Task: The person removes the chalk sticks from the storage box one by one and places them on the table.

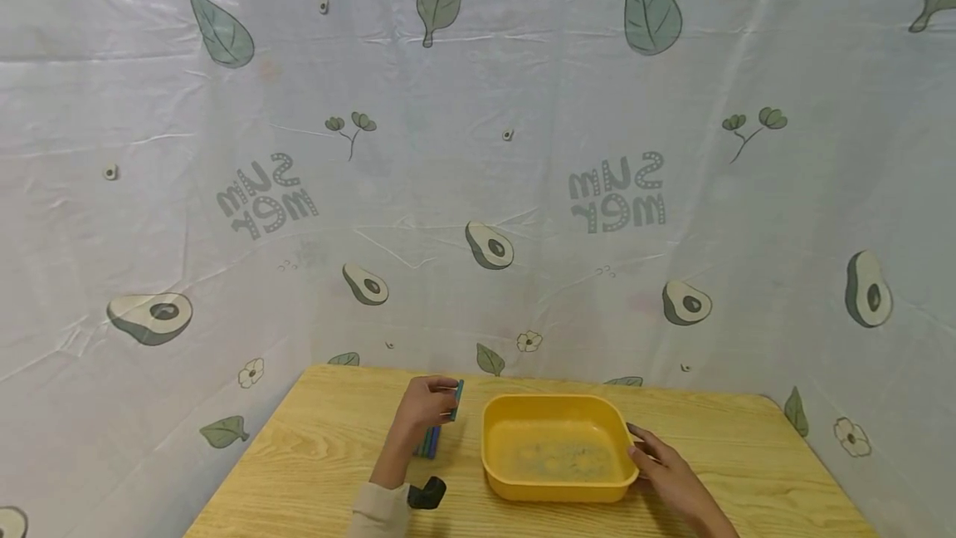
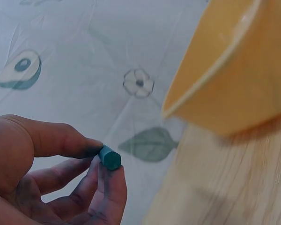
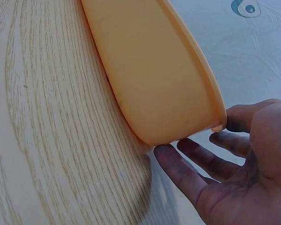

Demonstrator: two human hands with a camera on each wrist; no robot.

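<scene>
My left hand (image 1: 431,403) pinches a short teal crayon (image 2: 111,160) between thumb and fingertips, above the table. The crayon's six-sided end faces the left wrist camera, and dark stains mark the fingers. Under that hand, several blue, green and purple sticks (image 1: 431,443) lie side by side, partly hidden by the wrist. To the right stands a yellow plastic tub (image 1: 553,491) with bluish smudges on its floor. My right hand (image 1: 663,465) holds the tub's right end, thumb at the rim (image 3: 214,93) and other fingertips against the outer wall.
The wooden table (image 1: 321,438) runs back to a pale patterned curtain (image 1: 478,297), which also hangs along both sides. A black strap piece (image 1: 427,493) sits at the left wrist, by a light sleeve (image 1: 379,509).
</scene>
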